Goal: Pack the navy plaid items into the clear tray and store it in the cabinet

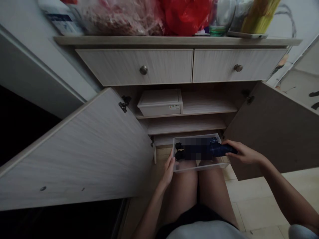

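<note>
A clear plastic box [201,168] rests over my thighs, tilted a little. My left hand [169,166] grips its left wall. Inside at the left lie two small black rounded ends [179,151], and the middle of the contents is blurred out. My right hand [240,152] is closed around a dark blue folded umbrella [219,150], whose other end lies within the box. The umbrella crosses the box's right wall. How far it reaches under the blurred patch cannot be seen.
An opened cabinet stands ahead, its left door [82,149] and right door [276,132] swung out on both sides. A lidded white box [160,102] sits on the upper shelf [209,103]. Above are two closed drawers [149,64]; bags [186,16] and a bottle [62,20] crowd the top.
</note>
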A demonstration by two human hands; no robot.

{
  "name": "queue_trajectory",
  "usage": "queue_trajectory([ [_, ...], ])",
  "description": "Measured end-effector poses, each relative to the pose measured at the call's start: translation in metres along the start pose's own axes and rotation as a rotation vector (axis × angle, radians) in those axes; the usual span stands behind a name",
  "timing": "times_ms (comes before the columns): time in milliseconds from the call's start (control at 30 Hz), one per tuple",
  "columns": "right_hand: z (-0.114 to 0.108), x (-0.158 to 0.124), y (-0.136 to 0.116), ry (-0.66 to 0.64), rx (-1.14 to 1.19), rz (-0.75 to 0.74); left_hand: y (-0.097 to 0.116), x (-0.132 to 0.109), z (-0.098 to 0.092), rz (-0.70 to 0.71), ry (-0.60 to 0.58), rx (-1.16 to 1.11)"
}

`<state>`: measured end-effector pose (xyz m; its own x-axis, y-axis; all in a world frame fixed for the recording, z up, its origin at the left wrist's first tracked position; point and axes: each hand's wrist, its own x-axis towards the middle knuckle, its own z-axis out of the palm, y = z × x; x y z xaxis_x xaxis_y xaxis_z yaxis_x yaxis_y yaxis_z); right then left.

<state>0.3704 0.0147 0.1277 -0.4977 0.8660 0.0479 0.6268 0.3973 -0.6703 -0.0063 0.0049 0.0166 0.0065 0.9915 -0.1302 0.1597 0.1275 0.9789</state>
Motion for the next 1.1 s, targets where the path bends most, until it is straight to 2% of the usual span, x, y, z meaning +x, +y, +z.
queue_trajectory([
  [167,0.020,0.014,0.000,-0.146,-0.050,-0.059,-0.001,-0.002,0.001,0.031,-0.018,0.003],
  [333,0.038,0.027,0.002,-0.223,-0.051,-0.121,-0.006,-0.002,0.000,0.022,0.000,-0.020],
  [567,0.049,0.028,0.011,-0.201,-0.114,-0.111,-0.007,-0.003,-0.002,0.028,0.012,-0.032],
  [767,0.050,0.029,0.012,-0.164,-0.158,-0.117,-0.007,-0.003,0.000,0.037,0.001,-0.032],
  [833,0.050,0.028,0.017,-0.067,-0.118,-0.101,-0.007,-0.002,0.001,0.047,-0.004,-0.024],
  [867,0.051,0.028,0.022,0.039,-0.090,-0.054,-0.007,-0.002,0.001,0.048,-0.005,-0.018],
  [967,0.065,0.026,0.044,0.426,0.040,0.248,-0.006,-0.001,0.002,0.048,-0.015,0.003],
  [1000,0.072,0.026,0.052,0.483,0.109,0.348,-0.006,-0.001,0.002,0.052,-0.022,0.009],
  [1033,0.080,0.026,0.059,0.486,0.186,0.419,-0.006,-0.002,0.003,0.058,-0.027,0.016],
  [1100,0.096,0.024,0.071,0.419,0.321,0.471,-0.009,-0.003,0.004,0.065,-0.028,0.039],
])
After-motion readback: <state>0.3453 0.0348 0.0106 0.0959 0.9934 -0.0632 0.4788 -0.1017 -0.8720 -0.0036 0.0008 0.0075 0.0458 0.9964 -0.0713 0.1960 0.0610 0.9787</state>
